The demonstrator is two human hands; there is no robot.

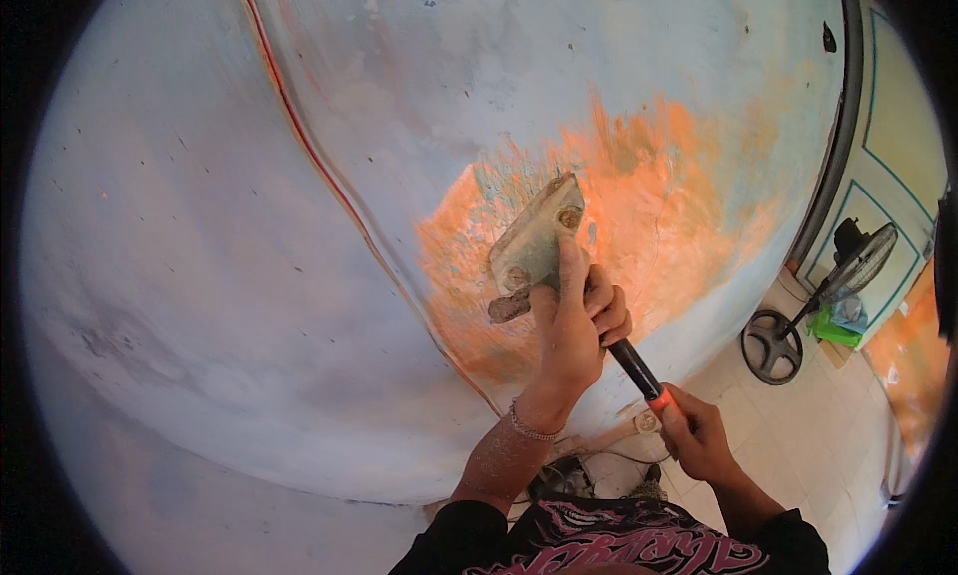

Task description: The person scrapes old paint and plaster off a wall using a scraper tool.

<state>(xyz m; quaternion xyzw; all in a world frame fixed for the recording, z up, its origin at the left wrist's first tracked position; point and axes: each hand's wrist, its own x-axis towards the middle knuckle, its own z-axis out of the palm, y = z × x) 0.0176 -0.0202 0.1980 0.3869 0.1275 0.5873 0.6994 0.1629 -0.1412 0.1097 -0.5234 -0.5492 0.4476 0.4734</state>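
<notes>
A long-handled sander or scraper with a dusty, flat, angular head (535, 238) is held up against or close before a painted wall; whether it touches cannot be told. Two round knobs or bolts show on the head. My left hand (572, 328) grips the tool just below its head, one finger laid along it. My right hand (696, 433) is closed round the lower part of the black handle (635, 369), at an orange-red band. Behind the head, a rough orange patch (658, 223) shows through the pale blue-grey wall (359, 74).
A red cable (322, 163) runs down the wall left of the patch. At the right, a pedestal fan (861, 257) stands on the tiled floor (793, 433) by a door (891, 171), near a green bag (834, 327). Cords and dark objects lie by my feet.
</notes>
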